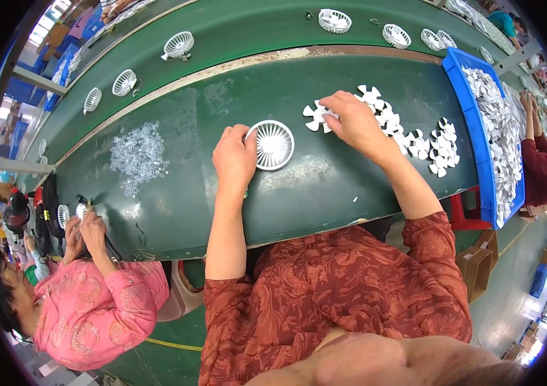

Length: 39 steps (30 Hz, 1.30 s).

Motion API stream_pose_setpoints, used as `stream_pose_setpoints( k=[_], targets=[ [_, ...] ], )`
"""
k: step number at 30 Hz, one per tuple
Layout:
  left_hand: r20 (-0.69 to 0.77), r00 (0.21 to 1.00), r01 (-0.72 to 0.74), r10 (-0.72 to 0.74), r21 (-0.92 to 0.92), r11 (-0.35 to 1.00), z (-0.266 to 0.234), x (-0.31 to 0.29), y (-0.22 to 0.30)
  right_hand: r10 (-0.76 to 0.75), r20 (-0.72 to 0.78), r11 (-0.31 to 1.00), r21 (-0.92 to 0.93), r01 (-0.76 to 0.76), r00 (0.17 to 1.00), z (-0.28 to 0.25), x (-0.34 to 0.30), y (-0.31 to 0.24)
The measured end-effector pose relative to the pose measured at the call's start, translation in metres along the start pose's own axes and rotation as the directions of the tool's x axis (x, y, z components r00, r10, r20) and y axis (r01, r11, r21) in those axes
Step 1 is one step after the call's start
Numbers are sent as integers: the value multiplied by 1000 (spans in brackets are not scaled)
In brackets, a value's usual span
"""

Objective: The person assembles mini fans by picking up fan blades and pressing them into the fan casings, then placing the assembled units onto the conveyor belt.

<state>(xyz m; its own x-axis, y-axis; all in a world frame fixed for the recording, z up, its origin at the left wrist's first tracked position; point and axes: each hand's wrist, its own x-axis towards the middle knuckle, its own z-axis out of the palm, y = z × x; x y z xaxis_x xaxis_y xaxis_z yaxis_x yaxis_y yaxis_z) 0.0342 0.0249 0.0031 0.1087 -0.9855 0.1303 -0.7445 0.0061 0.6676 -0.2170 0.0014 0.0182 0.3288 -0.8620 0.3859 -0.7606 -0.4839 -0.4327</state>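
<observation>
White grille (275, 145), fan wheel (314, 116): both held.
My left hand (235, 156) curls on the grille's nine-o'clock rim; my right hand (357, 123) pinches the wheel, at its two o'clock. Likely light, stiff; hold rim and hub.

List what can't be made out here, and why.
In the head view:
Left rim of the round white slatted plastic housing: partly covered by the left hand.
Right side of the white plastic fan wheel: hidden by the right hand.
Single shapes in the heap of clear plastic bits: too small.
Floor of the blue rectangular plastic tray: buried under white parts.
Co-worker in dark red, right: cut off by the fisheye edge.
</observation>
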Motion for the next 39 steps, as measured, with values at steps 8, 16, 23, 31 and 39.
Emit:
stream_pose_setpoints(
  k=[8, 16, 23, 31, 39],
  targets=[
    [381, 923, 374, -57, -850, 372, 2, 4, -5, 85, 228, 978, -207, -37, 970, 15, 6, -1],
    [378, 918, 395, -121, -900, 183, 4, -1, 7, -33, -106, 997, 73, 41, 994, -8, 4, -43],
    [425, 905, 410, -10, -867, 282, 8, -6, 9, -212, 71, 977, 18, 211, 975, 15, 15, -77],
    [246, 967, 252, -63, -897, 364, 11, -7, 9, -182, -216, 972, 106, 209, 959, 19, 22, -63],
    [205, 979, 166, -17, -737, 655, 26, -7, 4, 146, 470, 818, 438, -373, 871, 29, 33, -30]
  ],
)
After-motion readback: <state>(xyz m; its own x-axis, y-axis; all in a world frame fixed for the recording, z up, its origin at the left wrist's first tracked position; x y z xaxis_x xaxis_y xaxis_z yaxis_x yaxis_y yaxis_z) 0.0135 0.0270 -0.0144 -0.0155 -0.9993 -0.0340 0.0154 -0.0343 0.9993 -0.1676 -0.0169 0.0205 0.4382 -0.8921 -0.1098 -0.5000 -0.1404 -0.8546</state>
